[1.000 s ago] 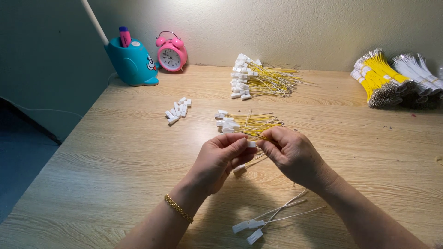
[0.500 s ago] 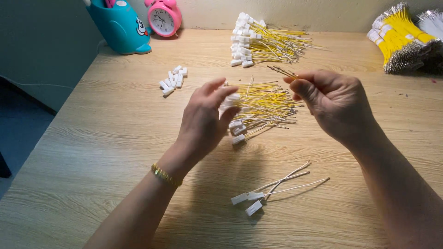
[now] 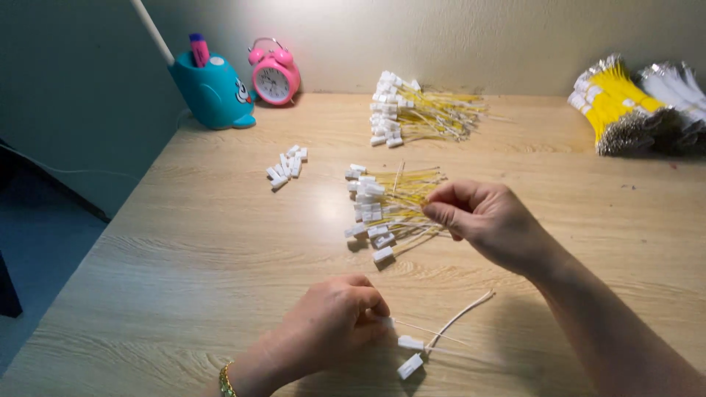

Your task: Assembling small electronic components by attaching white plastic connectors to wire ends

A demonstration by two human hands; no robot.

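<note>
My left hand rests low on the wooden table, fingers pinched on the white plug of a white-wired connector in the small cluster by the near edge. My right hand hovers at the right end of the middle pile of yellow-wired connectors, thumb and fingers closed on thin yellow wires there. The white plugs of that pile point left.
A handful of loose white plugs lies to the left. A second yellow-wire pile sits at the back. Bundles of yellow wires and white wires lie far right. A teal pen holder and pink alarm clock stand back left.
My left hand has dropped from the middle pile down to the white-wired connectors at the near edge. My right hand has lowered onto the yellow pile's wire ends.
</note>
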